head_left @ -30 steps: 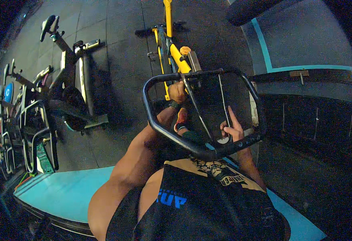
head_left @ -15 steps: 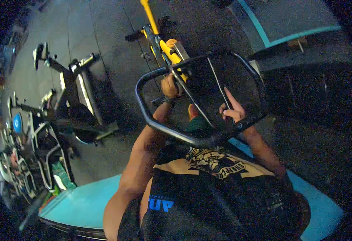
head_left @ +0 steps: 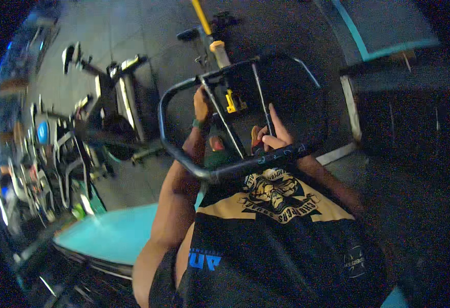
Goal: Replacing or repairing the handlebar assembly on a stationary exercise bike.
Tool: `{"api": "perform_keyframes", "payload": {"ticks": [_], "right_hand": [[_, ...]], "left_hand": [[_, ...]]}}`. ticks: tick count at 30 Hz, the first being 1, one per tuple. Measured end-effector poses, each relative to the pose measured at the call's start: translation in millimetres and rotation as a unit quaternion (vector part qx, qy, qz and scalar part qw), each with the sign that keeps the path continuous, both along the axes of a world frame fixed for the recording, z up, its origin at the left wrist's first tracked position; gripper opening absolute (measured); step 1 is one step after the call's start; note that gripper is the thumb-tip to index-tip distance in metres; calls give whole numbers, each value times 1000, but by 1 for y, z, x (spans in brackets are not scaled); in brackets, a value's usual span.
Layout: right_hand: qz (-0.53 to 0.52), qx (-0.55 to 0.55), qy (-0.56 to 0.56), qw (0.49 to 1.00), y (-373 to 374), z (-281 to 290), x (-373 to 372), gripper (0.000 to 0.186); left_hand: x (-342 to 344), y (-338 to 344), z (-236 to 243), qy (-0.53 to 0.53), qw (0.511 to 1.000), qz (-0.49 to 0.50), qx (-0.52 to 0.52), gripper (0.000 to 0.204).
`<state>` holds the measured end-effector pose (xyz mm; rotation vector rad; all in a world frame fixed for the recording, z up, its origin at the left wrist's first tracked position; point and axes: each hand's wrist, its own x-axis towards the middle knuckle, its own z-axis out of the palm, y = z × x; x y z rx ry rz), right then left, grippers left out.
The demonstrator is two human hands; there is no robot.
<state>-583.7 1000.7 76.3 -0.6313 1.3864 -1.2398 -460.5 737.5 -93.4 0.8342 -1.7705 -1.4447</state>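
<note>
A black tubular metal frame (head_left: 183, 163), rounded at its corners, is held up in front of my torso. Two thin crossbars run through its middle. My left hand (head_left: 201, 107) is closed around the left crossbar near its far end, with a dark band on the wrist. My right hand (head_left: 277, 134) grips the right crossbar lower down, thumb and fingers curled, index finger stretched along the bar. Beyond the frame's far side is a yellow and black piece of equipment (head_left: 218, 49) on the floor, partly hidden behind the frame.
Several exercise machines (head_left: 125, 100) stand on the dark floor to the left. A light-blue padded surface (head_left: 107, 233) lies beside me at the lower left. At the upper right is a dark platform with a teal edge stripe (head_left: 361, 43). My feet (head_left: 217, 143) show through the frame.
The frame and both hands have moved left in view. The view has shifted, so the machines and yellow equipment sit further right. Both hands keep their hold.
</note>
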Motion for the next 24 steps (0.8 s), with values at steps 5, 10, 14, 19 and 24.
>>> {"api": "perform_keyframes", "payload": {"ticks": [5,10,14,19,24], "right_hand": [[92,-6,14,996,-12,11,-2,94],[122,-18,50,991,5,-25,-23,98],[153,25,89,984,-1,0,-17,87],[238,-107,307,915,-13,-68,-34,72],[235,7,186,954,-17,-78,-38,61]], "left_hand": [[6,6,5,-132,950,127,-253,24],[-17,29,40,-57,962,212,-160,21],[-24,31,39,-110,942,223,-225,17],[-13,24,18,-171,947,213,-169,24],[-12,21,12,3,977,195,-85,24]]}}
